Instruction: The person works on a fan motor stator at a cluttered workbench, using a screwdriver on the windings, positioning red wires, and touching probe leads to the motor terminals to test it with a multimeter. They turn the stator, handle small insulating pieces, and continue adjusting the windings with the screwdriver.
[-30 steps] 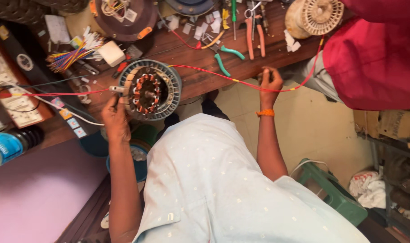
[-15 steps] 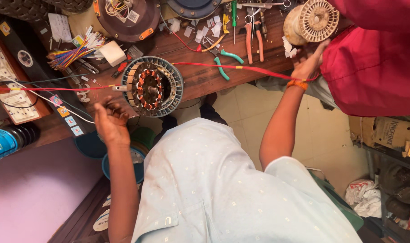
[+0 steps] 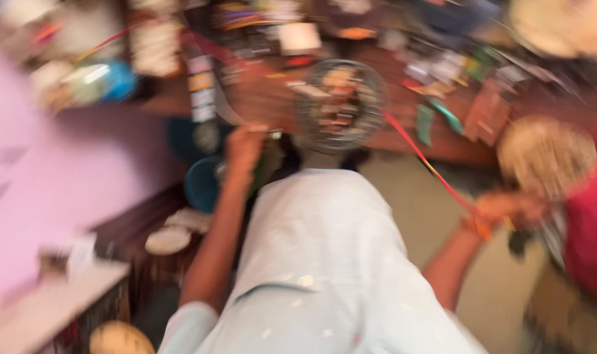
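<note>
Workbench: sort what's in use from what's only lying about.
In use:
- round motor stator
- red wire, stretched from the stator to the right hand
- left hand, beside the stator

Lying about (blurred):
- blue bowl
- green-handled pliers
- round wound coil

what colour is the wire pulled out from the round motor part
Red, in the head view: the wire runs to the right hand.

Pale blue short-sleeved shirt (image 3: 325, 262), orange wristband (image 3: 477, 226)

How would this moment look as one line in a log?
view: badly blurred | left hand: raised beside round coil on bench | right hand: pulling red wire taut from coil | grips: cannot tell
</note>
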